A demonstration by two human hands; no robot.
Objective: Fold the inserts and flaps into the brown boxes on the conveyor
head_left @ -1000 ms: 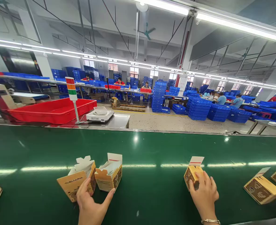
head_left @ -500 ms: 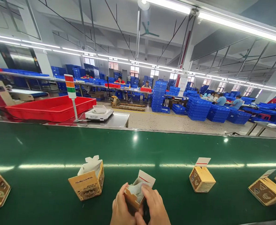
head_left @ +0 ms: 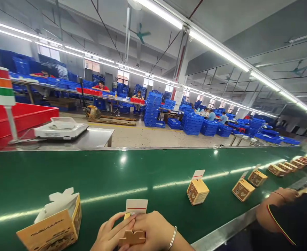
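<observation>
Low in the middle, a small printed cardboard box (head_left: 134, 237) is between my two hands above the green belt. My left hand (head_left: 112, 233) is closed on its left side, fingers lying across the top. From the right, my right hand (head_left: 155, 228) is closed round the same box, and a thin bracelet shows on that wrist. A white flap (head_left: 136, 206) with a red line stands up behind my fingers. Most of the box and its inside are hidden by the hands. Left of them, an open-topped box (head_left: 53, 232) stands on the belt with its white flaps raised.
On the green conveyor belt (head_left: 96, 167), another box (head_left: 198, 191) with a raised flap stands to the right, and several more trail off beyond it. A co-worker's arm (head_left: 276, 209) reaches in at right. Across the belt are a scale (head_left: 61, 129) and a red tray (head_left: 36, 115).
My view has swung right, bringing a co-worker's arm into sight. In my hands the box has turned; its open inside showed before, and now my fingers cover its top.
</observation>
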